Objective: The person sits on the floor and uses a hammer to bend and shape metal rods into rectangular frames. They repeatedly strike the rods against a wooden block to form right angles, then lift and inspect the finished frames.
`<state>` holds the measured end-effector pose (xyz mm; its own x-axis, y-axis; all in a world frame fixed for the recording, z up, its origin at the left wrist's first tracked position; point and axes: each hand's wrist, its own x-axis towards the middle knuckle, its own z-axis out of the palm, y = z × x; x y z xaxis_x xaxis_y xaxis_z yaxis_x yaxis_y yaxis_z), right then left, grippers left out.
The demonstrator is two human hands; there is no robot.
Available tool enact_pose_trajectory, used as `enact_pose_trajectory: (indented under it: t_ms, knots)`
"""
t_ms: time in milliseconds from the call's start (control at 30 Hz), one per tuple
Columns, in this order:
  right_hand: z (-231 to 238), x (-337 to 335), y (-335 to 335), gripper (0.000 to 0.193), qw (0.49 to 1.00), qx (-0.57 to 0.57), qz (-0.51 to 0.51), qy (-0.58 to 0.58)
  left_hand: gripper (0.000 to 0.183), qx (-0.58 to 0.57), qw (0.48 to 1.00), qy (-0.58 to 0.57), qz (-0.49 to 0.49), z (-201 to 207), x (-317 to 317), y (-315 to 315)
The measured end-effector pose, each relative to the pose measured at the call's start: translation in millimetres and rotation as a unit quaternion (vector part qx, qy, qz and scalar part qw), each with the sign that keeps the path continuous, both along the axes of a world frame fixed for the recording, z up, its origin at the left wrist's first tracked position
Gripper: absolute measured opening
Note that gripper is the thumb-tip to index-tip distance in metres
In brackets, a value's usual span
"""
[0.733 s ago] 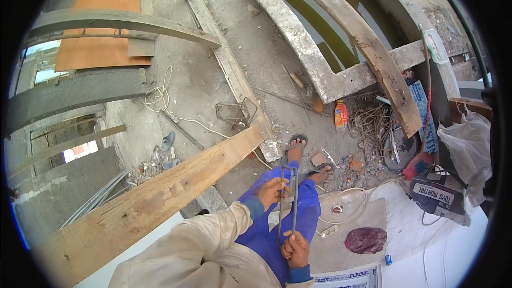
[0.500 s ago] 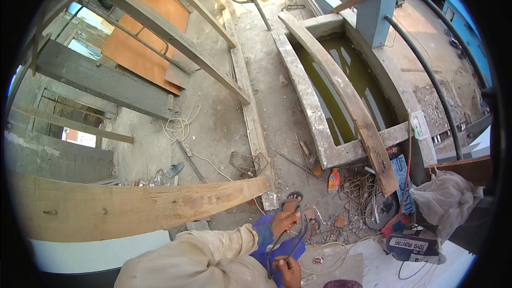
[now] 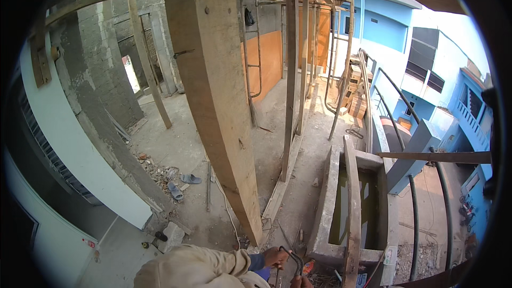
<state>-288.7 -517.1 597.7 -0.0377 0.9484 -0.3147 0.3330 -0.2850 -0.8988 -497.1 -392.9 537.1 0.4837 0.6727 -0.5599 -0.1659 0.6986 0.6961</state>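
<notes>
At the lower edge, my left hand (image 3: 276, 257) comes out of a beige sleeve with a blue cuff, its fingers closed around a thin dark bent rod (image 3: 294, 256). The rod curves over from the left hand toward my right hand (image 3: 302, 282), which is closed on its other side and partly cut off by the picture's edge. What the rod is made of, I cannot tell. Just past my hands rises a thick wooden post (image 3: 213, 96).
To the right stands a concrete tank (image 3: 322, 218) of greenish water with a wooden plank (image 3: 352, 202) across it. Dark railings (image 3: 447, 208) run beyond it. Grey sandals (image 3: 190, 179) and rubble (image 3: 154, 173) lie on the left floor. Upright timbers (image 3: 290, 74) stand ahead.
My view has tilted up and swung, so my hands now sit at the lower edge and more of the building shows. Both hands still hold the rod.
</notes>
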Motion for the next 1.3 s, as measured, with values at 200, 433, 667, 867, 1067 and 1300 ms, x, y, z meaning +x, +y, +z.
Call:
enact_pose_trajectory:
  t_ms: [200,433,667,867,1067,1300]
  knots:
    - [12,-62,14,0.031,0.966,0.12,0.131,-0.187,0.036,-0.024,0.973,0.0,0.229,-11,-30,-28]
    - [13,-68,55,0.024,0.934,0.168,0.291,-0.124,0.043,-0.023,0.922,-0.036,0.384,-14,-84,-56]
    - [12,-117,70,0.02,0.914,0.076,0.366,-0.16,0.032,-0.148,0.881,-0.05,0.447,-44,-135,-69]
    - [-1,-209,87,0.026,0.917,0.061,0.346,-0.19,0.02,-0.201,0.929,-0.028,0.309,-83,-195,-68]
    - [-37,-364,128,0.023,0.92,-0.009,0.354,-0.167,0.032,-0.085,0.967,-0.098,0.218,-51,-326,-50]
    - [-90,-493,150,0.031,0.917,-0.03,0.368,-0.149,0.035,-0.184,0.864,-0.166,0.439,-96,-466,-25]
